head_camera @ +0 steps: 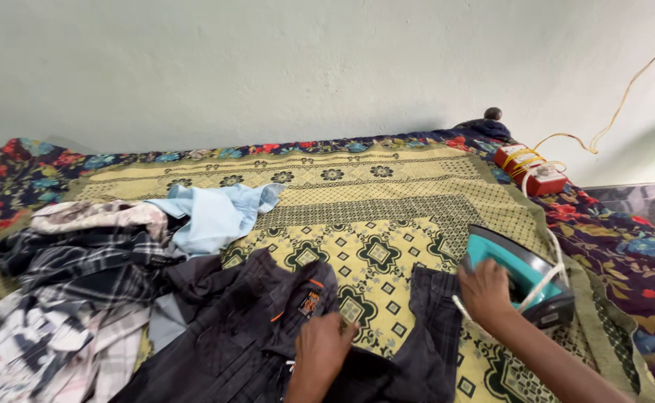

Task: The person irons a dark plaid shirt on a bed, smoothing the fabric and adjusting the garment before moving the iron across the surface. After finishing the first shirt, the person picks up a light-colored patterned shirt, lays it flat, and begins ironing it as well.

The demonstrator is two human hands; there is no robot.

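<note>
Left hand (320,347) lies flat, fingers spread, on the dark shirt (253,328) at the bed's (387,194) near edge. Right hand (484,292) closed on the teal iron (522,272), standing tilted just right of it. One clothes pile (81,283) left, one light-blue garment (215,213) behind, one red box (531,169) far right, wound in yellow cord.

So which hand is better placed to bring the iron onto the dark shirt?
Probably the right hand: it already rests against the teal iron, which stands on its heel at the blanket's right side. The left hand is pressed on the dark shirt, holding it flat.
</note>
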